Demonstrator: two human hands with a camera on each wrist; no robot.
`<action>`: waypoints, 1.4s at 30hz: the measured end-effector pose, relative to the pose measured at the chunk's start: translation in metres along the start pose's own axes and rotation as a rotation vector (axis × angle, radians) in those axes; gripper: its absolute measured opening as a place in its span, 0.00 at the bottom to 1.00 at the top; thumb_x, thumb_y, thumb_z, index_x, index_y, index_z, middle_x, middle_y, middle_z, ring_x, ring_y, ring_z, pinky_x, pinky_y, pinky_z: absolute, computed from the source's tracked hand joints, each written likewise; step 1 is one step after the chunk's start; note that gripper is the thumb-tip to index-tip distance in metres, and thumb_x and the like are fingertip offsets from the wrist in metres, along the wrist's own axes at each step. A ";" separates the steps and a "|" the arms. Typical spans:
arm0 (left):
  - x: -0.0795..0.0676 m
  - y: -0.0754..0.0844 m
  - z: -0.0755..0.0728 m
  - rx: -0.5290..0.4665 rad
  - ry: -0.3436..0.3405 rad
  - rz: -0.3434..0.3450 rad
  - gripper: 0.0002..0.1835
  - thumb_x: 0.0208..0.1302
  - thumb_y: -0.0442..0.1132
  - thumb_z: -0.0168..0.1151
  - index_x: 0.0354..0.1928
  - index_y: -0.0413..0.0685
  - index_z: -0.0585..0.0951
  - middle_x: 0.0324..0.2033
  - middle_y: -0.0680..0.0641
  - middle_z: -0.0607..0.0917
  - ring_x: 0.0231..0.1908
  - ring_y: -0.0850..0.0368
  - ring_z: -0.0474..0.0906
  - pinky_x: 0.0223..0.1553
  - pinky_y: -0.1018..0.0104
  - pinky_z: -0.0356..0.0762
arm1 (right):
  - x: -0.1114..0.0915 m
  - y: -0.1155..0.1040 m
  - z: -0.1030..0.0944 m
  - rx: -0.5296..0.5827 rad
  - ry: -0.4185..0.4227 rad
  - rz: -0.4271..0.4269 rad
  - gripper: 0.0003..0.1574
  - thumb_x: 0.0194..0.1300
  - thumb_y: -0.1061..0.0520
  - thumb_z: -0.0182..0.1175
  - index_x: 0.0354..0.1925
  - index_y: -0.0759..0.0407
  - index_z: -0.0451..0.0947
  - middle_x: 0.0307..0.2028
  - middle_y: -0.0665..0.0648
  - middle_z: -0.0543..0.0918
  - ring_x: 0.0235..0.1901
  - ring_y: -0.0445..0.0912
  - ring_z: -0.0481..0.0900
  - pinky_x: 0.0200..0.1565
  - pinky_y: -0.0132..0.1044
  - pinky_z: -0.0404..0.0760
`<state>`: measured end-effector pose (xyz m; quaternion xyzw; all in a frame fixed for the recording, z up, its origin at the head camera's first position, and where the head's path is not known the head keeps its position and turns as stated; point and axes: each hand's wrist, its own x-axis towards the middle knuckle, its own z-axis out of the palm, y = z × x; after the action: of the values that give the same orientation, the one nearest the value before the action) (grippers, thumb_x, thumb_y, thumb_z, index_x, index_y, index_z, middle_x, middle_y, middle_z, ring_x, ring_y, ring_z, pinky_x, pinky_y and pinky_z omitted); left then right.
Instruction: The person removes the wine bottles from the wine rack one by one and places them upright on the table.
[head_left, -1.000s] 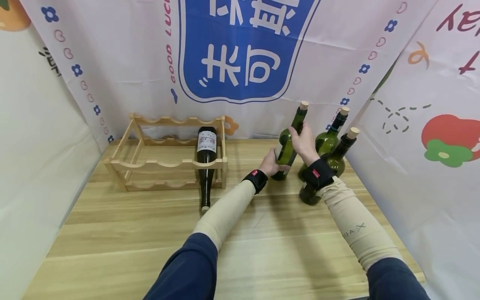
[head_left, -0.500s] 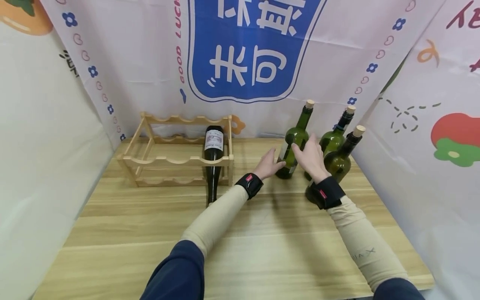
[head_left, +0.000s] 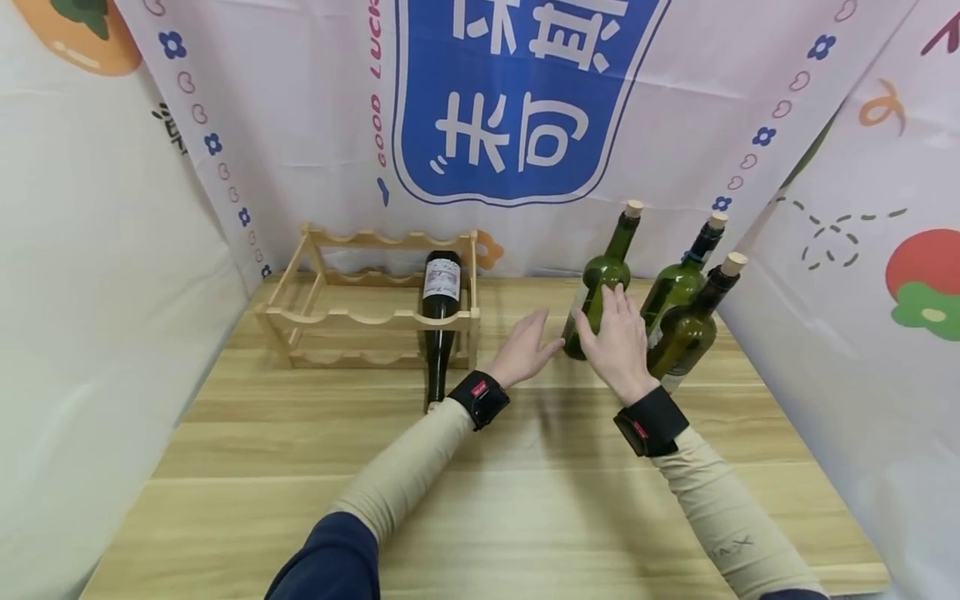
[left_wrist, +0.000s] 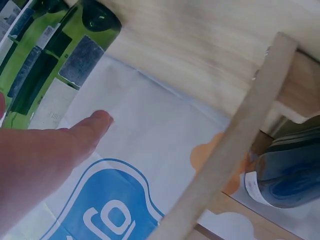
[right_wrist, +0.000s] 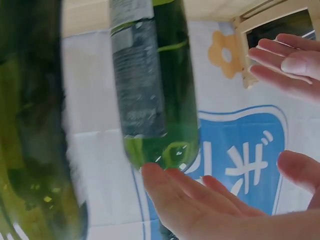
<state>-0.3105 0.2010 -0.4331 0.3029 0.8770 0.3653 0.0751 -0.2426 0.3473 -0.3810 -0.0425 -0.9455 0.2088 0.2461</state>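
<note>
A green corked wine bottle (head_left: pixel 612 268) stands upright at the back right of the table. My right hand (head_left: pixel 617 343) is in front of it with fingers extended, covering part of its lower body; contact is not clear. To the bottle's left is my left hand (head_left: pixel 523 350), fingers loosely straight, thumb toward the bottle, holding nothing. Two more corked wine bottles stand just right of my right hand: a green bottle (head_left: pixel 675 283) and a darker olive bottle (head_left: pixel 686 333). In the right wrist view, the green bottle's back label (right_wrist: pixel 142 85) faces the camera.
A wooden wine rack (head_left: pixel 360 318) stands at the back left. One dark wine bottle (head_left: pixel 441 310) lies in its right end slot, neck toward me. A printed cloth (head_left: pixel 315 125) hangs behind the wooden table (head_left: pixel 300 467), and white side panels (head_left: pixel 862 350) flank it.
Both hands have let go of the green bottle, which stays standing. My left hand has drawn away to the left, and my right hand has lowered in front of the bottle. The head view has shifted.
</note>
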 end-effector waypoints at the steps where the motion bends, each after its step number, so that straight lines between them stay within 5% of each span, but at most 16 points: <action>1: -0.002 -0.002 0.000 0.006 0.001 0.004 0.37 0.73 0.51 0.50 0.74 0.39 0.53 0.73 0.37 0.57 0.73 0.44 0.54 0.74 0.53 0.52 | -0.001 -0.002 0.003 0.004 -0.008 -0.007 0.41 0.70 0.45 0.55 0.67 0.72 0.60 0.68 0.78 0.59 0.68 0.71 0.57 0.65 0.68 0.60; 9: -0.029 -0.017 -0.007 -0.019 0.006 -0.022 0.32 0.73 0.51 0.50 0.72 0.41 0.59 0.71 0.39 0.64 0.70 0.45 0.61 0.72 0.53 0.59 | -0.002 -0.015 0.017 -0.007 -0.066 -0.031 0.44 0.71 0.41 0.51 0.71 0.69 0.55 0.69 0.78 0.56 0.70 0.71 0.54 0.66 0.68 0.58; 19: -0.059 -0.038 -0.026 0.002 0.172 -0.023 0.23 0.69 0.46 0.57 0.61 0.42 0.75 0.58 0.39 0.80 0.58 0.44 0.76 0.60 0.52 0.74 | -0.002 -0.030 0.032 -0.010 -0.144 -0.025 0.45 0.72 0.39 0.48 0.73 0.65 0.50 0.72 0.76 0.50 0.72 0.69 0.50 0.67 0.67 0.56; 24: -0.069 -0.054 -0.035 0.060 0.258 -0.074 0.13 0.64 0.41 0.63 0.44 0.39 0.83 0.40 0.40 0.85 0.43 0.46 0.81 0.46 0.55 0.78 | -0.001 -0.042 0.040 0.012 -0.162 -0.044 0.45 0.72 0.40 0.49 0.73 0.64 0.50 0.72 0.77 0.51 0.72 0.69 0.50 0.67 0.67 0.57; 28: -0.074 -0.072 -0.040 0.116 0.344 -0.131 0.06 0.58 0.36 0.66 0.33 0.39 0.83 0.32 0.41 0.83 0.38 0.45 0.78 0.43 0.55 0.76 | 0.001 -0.053 0.051 0.013 -0.171 -0.069 0.44 0.72 0.40 0.49 0.74 0.63 0.51 0.71 0.76 0.52 0.71 0.68 0.52 0.66 0.67 0.59; 32: -0.081 -0.086 -0.044 0.115 0.404 -0.246 0.08 0.56 0.35 0.68 0.35 0.37 0.80 0.36 0.38 0.79 0.42 0.41 0.75 0.45 0.52 0.72 | 0.003 -0.066 0.066 0.046 -0.204 -0.127 0.42 0.72 0.43 0.50 0.73 0.62 0.52 0.72 0.76 0.51 0.71 0.68 0.52 0.69 0.64 0.56; 38: -0.088 -0.099 -0.049 0.053 0.406 -0.423 0.19 0.57 0.40 0.70 0.42 0.35 0.74 0.41 0.35 0.77 0.46 0.37 0.75 0.46 0.48 0.74 | 0.003 -0.091 0.090 0.083 -0.234 -0.296 0.37 0.72 0.49 0.52 0.72 0.62 0.57 0.71 0.74 0.54 0.71 0.66 0.55 0.71 0.60 0.57; 42: -0.092 -0.109 -0.051 -0.013 0.385 -0.460 0.18 0.58 0.41 0.69 0.41 0.34 0.77 0.39 0.35 0.82 0.40 0.41 0.80 0.40 0.52 0.78 | 0.003 -0.106 0.104 0.051 -0.201 -0.425 0.32 0.72 0.51 0.53 0.70 0.59 0.62 0.71 0.72 0.58 0.69 0.64 0.60 0.67 0.59 0.64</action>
<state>-0.3063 0.0574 -0.4794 0.0210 0.9183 0.3951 -0.0101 -0.2934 0.2129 -0.4180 0.1848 -0.9474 0.1793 0.1900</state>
